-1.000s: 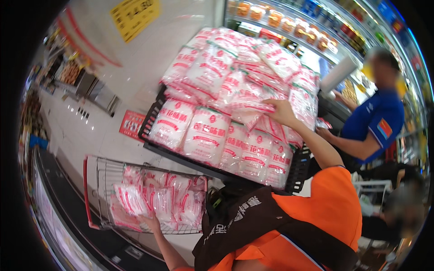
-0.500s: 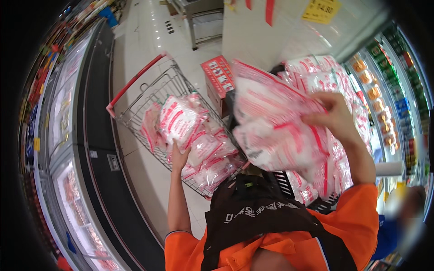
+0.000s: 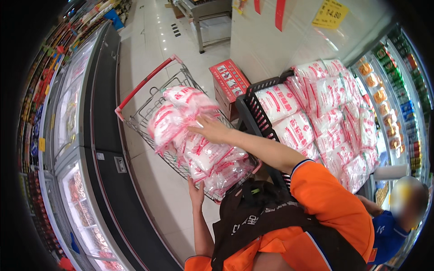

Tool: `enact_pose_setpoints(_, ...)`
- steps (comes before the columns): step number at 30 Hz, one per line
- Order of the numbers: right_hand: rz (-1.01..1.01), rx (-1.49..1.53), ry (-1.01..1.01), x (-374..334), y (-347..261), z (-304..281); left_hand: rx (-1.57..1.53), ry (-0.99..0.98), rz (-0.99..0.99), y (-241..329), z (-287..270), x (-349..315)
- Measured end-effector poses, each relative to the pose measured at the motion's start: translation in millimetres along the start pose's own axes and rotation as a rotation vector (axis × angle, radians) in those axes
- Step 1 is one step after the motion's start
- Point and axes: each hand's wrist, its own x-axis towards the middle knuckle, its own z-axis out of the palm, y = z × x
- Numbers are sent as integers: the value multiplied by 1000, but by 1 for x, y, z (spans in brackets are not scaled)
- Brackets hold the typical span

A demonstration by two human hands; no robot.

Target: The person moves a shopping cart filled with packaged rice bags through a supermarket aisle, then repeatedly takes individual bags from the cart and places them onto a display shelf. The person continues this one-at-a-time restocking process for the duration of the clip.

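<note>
Head camera looks down on a wire shopping cart [image 3: 156, 106] with a red handle bar, heaped with white plastic bags printed in red. The right hand [image 3: 211, 130] lies flat, fingers spread and open, on the top bags [image 3: 183, 106] of the heap; it clasps nothing, only presses or rests there. From that hand the heap runs toward ten o'clock, its long axis slanting from the cart's near corner at five o'clock up to the handle at ten o'clock, so the right hand is the nearer one to the topmost bags. The left hand [image 3: 195, 193] sits at the cart's near lower rim, at about six o'clock from the right hand, fingers up against the wire; whether it grips the rim I cannot tell. At three o'clock from the cart stands a black slatted crate [image 3: 253, 113] stacked high with more bags [image 3: 316, 113] of the same white-and-red kind. Between cart and crate, at one o'clock, sits a red carton [image 3: 228, 79] with white print. A yellow price sign [image 3: 330, 13] and red strips hang on the white wall at the top. Chest freezers [image 3: 77, 149] line the nine o'clock side. Another person in a blue sleeve [image 3: 384, 235] stands at four o'clock beside a chiller shelf [image 3: 389, 104] of small packs.
</note>
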Motion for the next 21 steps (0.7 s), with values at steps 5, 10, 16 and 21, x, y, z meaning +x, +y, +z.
enact_pose_setpoints(5,271,359,100,-107,-14,-60,74,-55,93,-3,10,38)
enact_pose_setpoints(10,871,93,494,-285,7,-115,396,-395,258,45,46,48)
enact_pose_setpoints(16,1764,-603,298,-533,-1,-144,650,-978,357,110,142,21)
enact_pose_setpoints(21,1761,-515,-112,-558,-21,-153,638,-1081,359,143,196,-14)
